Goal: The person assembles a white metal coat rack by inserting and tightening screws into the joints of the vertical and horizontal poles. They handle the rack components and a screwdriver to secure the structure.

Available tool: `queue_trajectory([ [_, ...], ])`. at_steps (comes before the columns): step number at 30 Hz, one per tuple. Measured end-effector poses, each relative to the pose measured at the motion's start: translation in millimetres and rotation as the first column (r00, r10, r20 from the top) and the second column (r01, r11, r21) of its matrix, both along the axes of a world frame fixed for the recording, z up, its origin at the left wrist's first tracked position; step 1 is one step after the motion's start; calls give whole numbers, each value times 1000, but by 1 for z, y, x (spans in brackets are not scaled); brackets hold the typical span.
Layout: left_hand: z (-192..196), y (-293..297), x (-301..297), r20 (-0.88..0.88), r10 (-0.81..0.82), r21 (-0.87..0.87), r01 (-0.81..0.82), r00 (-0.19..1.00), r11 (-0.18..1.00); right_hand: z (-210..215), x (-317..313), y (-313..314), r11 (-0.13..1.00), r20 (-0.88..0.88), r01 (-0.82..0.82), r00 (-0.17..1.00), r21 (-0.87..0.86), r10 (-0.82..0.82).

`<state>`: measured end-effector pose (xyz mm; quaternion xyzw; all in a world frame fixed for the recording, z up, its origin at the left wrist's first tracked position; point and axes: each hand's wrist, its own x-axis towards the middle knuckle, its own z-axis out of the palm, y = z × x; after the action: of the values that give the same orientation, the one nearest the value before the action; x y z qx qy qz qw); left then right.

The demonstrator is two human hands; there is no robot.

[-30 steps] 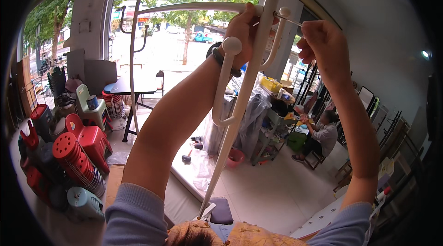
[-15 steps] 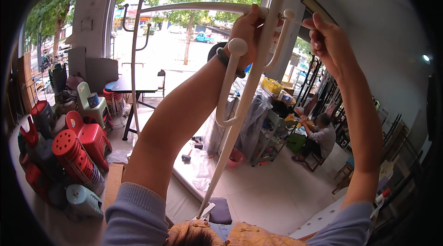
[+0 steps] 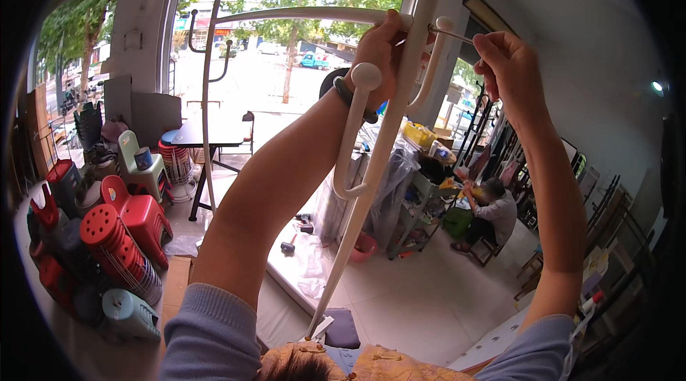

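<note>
The left hand [image 3: 382,56] is clamped on the end of the white crossbar [image 3: 307,14], right where it meets the tall white pole [image 3: 386,131]. The right hand [image 3: 513,70] pinches a thin metal rod [image 3: 457,35] between thumb and fingers, its far end at the pole's right side; whether it sits in a hole is hard to tell. The pole leans up through the middle, a ball-tipped hook [image 3: 350,145] beside the left wrist. The crossbar's other end joins a slimmer upright [image 3: 206,95] with hooks.
</note>
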<state>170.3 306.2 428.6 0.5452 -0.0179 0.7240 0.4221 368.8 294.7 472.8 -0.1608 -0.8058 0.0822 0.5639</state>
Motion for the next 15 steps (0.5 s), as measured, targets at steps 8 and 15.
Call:
queue_trajectory([
  [8, -1, 2, -2, -11, -44, -12, 44, 999, 999, -14, -3, -11, 983, -15, -130, 992, -132, 129],
  [15, 4, -9, -4, -118, 38, -25, -41, 992, 999, -21, 3, -2, 794, 34, 102, 988, 600, -153],
])
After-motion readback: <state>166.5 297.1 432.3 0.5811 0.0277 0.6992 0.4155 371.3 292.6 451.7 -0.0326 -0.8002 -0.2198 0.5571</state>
